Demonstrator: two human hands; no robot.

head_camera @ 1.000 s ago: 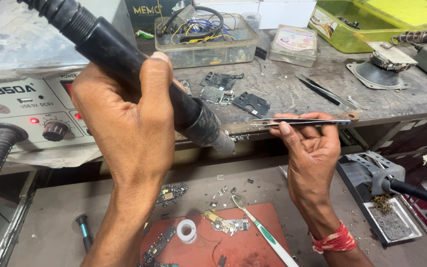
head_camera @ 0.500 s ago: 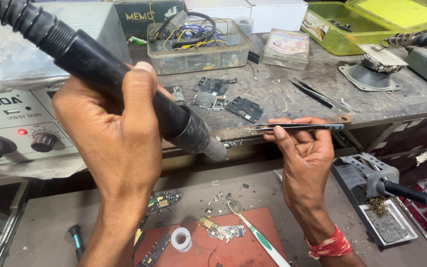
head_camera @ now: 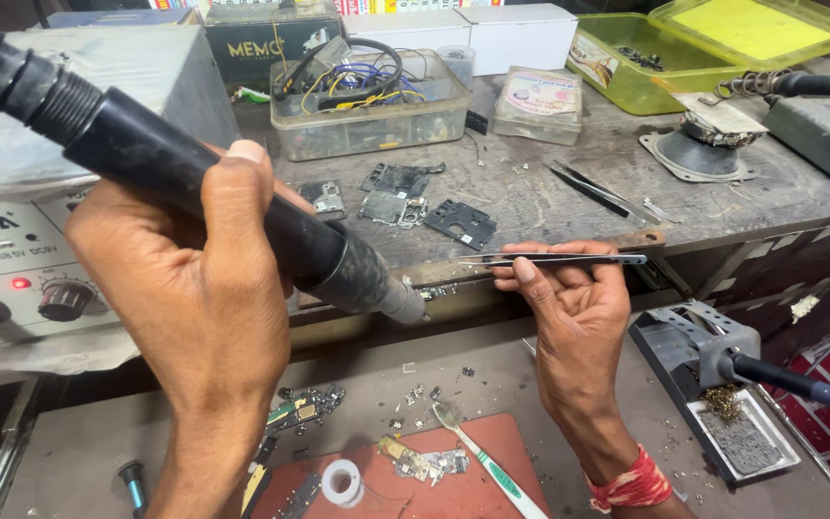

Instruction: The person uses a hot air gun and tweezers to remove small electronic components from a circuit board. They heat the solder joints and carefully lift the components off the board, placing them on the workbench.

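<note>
Since the earlier frames the left hand (head_camera: 184, 298) w/ the hot-air handpiece (head_camera: 232, 202) has slid a bit left and lower, nozzle tip now closer to the bench (head_camera: 530, 202) edge; right hand (head_camera: 578, 317) and tweezers (head_camera: 554, 259) barely shifted. Handpiece: long axis runs diagonal, upper left to lower right, ribbed black hose end up at top left, grey metal nozzle pointing down-right at the front lip of the bench. Left fingers wrapped tight round the matte black barrel, thumb up along it. Tweezers: thin dark metal, long axis approx. horizontal, tips pointing left toward the nozzle, just short of it, not touching. Right fingers pinched together on the tweezers' mid section, palm facing away. Both tools held in the air just in front of the bench edge, above the lower shelf. Bench top is worn grey, scratched, dusty; on it small dark circuit boards (head_camera: 405, 197), a clear plastic tub of coloured wires (head_camera: 367, 96), a small clear flat box (head_camera: 537, 104), a lime-green lidded plastic case (head_camera: 713, 48), a second pair of tweezers (head_camera: 593, 190) lying flat. At left a pale rework station (head_camera: 21, 259) w/ red lamp lit and black knob. Lower shelf: red mat (head_camera: 453, 481) w/ a roll of solder wire (head_camera: 343, 481), a toothbrush (head_camera: 487, 461), board scraps. At right a grey metal holder w/ blue-handled iron (head_camera: 799, 384) over a tray. Red thread band on right wrist.
</note>
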